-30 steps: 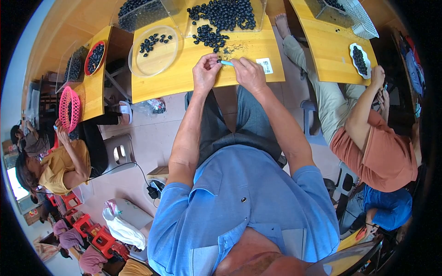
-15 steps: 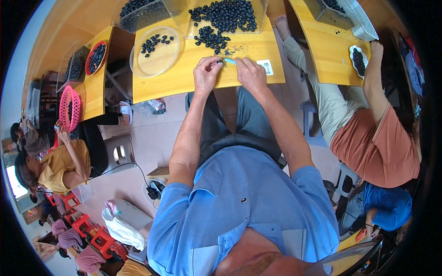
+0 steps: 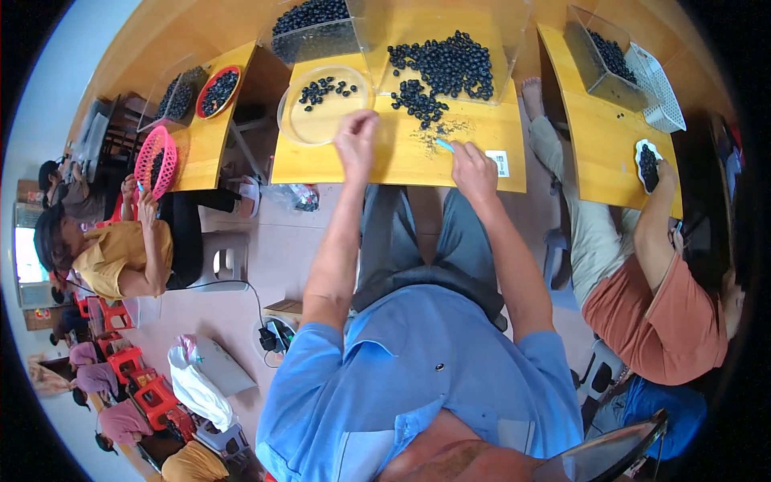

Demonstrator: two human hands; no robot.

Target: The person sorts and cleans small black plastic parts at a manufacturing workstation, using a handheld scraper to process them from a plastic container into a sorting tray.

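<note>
On the yellow table [image 3: 313, 170], my right hand [image 3: 475, 170] is closed round a small light-blue tool [image 3: 445, 145]; the tool's working tip is too small to make out. My left hand [image 3: 356, 136] is raised beside the round clear dish [image 3: 286, 120], fingers pinched together; whatever they hold is hidden. Several small black, berry-like pieces [image 3: 318, 95] lie inside the dish. A bigger heap of the same black pieces [image 3: 458, 64] spreads beyond my right hand, partly in a clear tray. Dark crumbs and shreds [image 3: 450, 128] are scattered around the tool.
A square printed card [image 3: 498, 163] lies right of my right hand. A clear bin [image 3: 317, 44] of black pieces stands at the back. Co-workers sit at both sides, with a pink basket [image 3: 166, 170] left and a white dish [image 3: 640, 153] right.
My left hand has moved away from the tool, leftward to the dish. My right hand still holds the tool near the crumbs. The whole view has shifted, and the co-worker on the right reaches to the white dish.
</note>
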